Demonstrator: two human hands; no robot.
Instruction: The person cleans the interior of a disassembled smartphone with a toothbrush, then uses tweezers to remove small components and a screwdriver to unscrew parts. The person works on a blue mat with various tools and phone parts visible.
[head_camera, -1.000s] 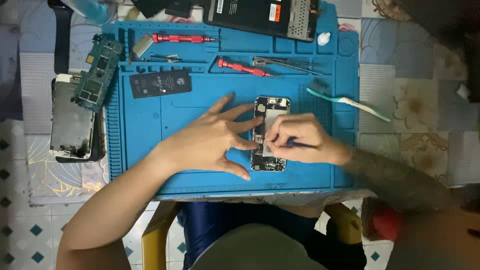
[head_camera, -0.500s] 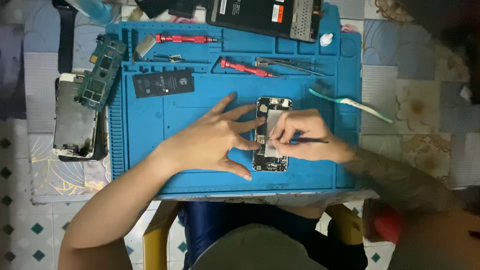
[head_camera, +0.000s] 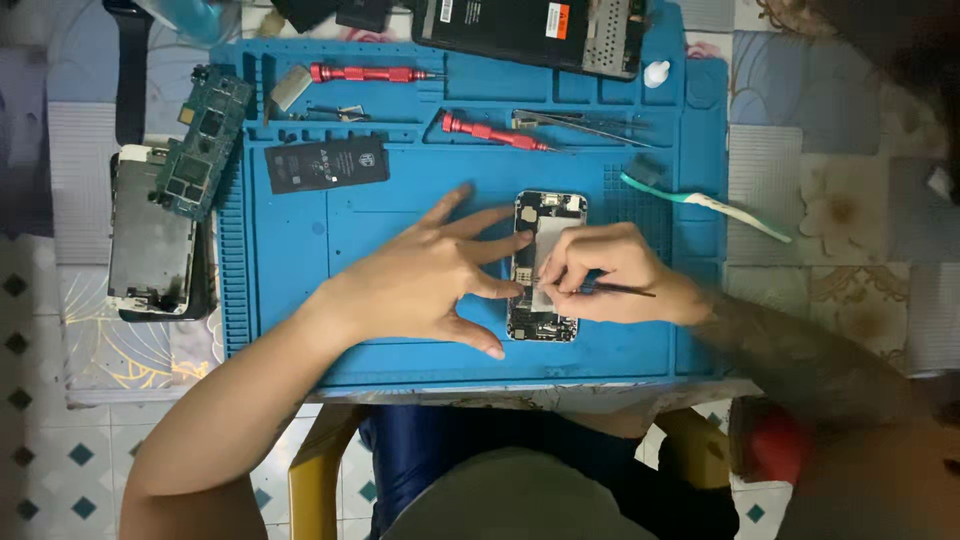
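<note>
An opened phone body (head_camera: 546, 215) lies on the blue work mat (head_camera: 300, 250), its insides facing up. My left hand (head_camera: 425, 280) rests spread on the mat with its fingertips pressed against the phone's left edge. My right hand (head_camera: 605, 275) is closed on a thin dark tool (head_camera: 628, 291), whose tip is hidden under my fingers over the middle of the phone. The lower part of the phone shows below my right hand.
A black battery (head_camera: 327, 163) lies at the mat's upper left. Two red screwdrivers (head_camera: 370, 73) (head_camera: 490, 131), tweezers (head_camera: 580, 123) and a toothbrush (head_camera: 700, 200) lie along the top and right. A green circuit board (head_camera: 200, 145) and a phone screen (head_camera: 150, 235) sit left of the mat.
Both hands stay on the phone; my right hand has shifted slightly with the tool. The view has drifted a little.
</note>
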